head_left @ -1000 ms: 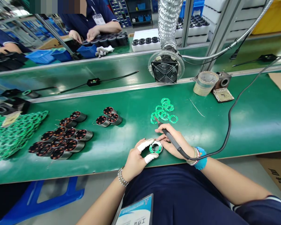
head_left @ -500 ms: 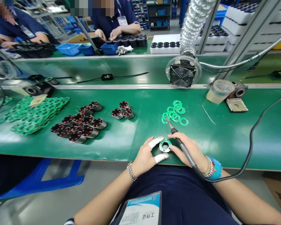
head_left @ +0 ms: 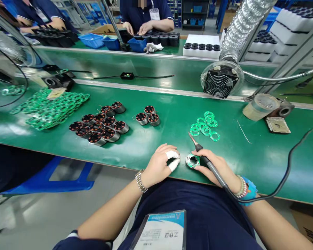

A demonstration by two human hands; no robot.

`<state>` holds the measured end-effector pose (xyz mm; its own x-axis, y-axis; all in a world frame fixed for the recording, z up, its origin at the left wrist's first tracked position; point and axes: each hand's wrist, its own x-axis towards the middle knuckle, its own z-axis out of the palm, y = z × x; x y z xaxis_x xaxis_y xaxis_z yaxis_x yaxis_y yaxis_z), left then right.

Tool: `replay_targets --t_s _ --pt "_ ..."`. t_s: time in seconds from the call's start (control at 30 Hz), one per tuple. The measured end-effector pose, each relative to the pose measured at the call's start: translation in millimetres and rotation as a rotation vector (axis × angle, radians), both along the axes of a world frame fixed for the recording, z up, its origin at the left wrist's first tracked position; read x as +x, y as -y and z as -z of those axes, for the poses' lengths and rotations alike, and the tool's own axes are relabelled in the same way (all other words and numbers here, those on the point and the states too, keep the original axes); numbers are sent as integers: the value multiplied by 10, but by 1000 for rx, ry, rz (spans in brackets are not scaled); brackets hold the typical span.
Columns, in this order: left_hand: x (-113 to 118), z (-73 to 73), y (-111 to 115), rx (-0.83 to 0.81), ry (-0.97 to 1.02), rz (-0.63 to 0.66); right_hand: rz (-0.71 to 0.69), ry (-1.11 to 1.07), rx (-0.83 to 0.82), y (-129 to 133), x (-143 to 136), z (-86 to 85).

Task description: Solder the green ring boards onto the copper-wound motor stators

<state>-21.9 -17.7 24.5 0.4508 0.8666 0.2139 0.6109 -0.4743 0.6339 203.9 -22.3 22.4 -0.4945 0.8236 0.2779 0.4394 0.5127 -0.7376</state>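
My right hand point(head_left: 219, 166) holds a soldering iron point(head_left: 210, 165) across the palm, its tip pointing up and left over the table. The thumb and a fingertip of that hand also rest on the right side of a motor stator point(head_left: 188, 163), which has a green ring-shaped circuit board point(head_left: 195, 160) on top. Just left of the stator and apart from it is my left hand point(head_left: 160, 161). White covers wrap its thumb and index finger, whose tips are brought together; anything between them is too small to make out.
Loose green ring boards point(head_left: 205, 127) lie beyond the iron's tip. Copper-wound stators point(head_left: 101, 128) stand at left, three more point(head_left: 149, 116) apart from them, beside stacked board panels point(head_left: 54, 107). A fan point(head_left: 220, 84), a cup point(head_left: 261, 107) and a solder wire point(head_left: 243, 132) are at right. Co-workers sit opposite.
My left hand has let go of the stator and drawn left, its thumb and index finger closing together. My right hand stays at the stator with the iron. The camera view has shifted.
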Motion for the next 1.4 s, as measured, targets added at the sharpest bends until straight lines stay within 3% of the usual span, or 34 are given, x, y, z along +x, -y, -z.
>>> replay_targets --t_s 0.13,0.3,0.57,0.73,0.87,1.07,1.4 --pt "-61 28 12 -53 137 20 -47 -6 -16 -22 1 -16" --pt "-117 86 -71 -235 87 169 -51 2 -32 -32 15 -33" --pt "103 21 -186 -507 443 93 11 23 -36 5 -19 -51" --pt "208 -8 -141 -746 612 -6 66 -8 82 29 -117 -120" --pt "199 -1 -129 -783 640 -16 30 -62 188 -17 -215 -144" --pt "162 45 -131 -788 662 -22 -19 -60 202 -51 -288 -141" --pt "174 14 -72 -827 764 -2 72 -75 211 26 -347 -94"
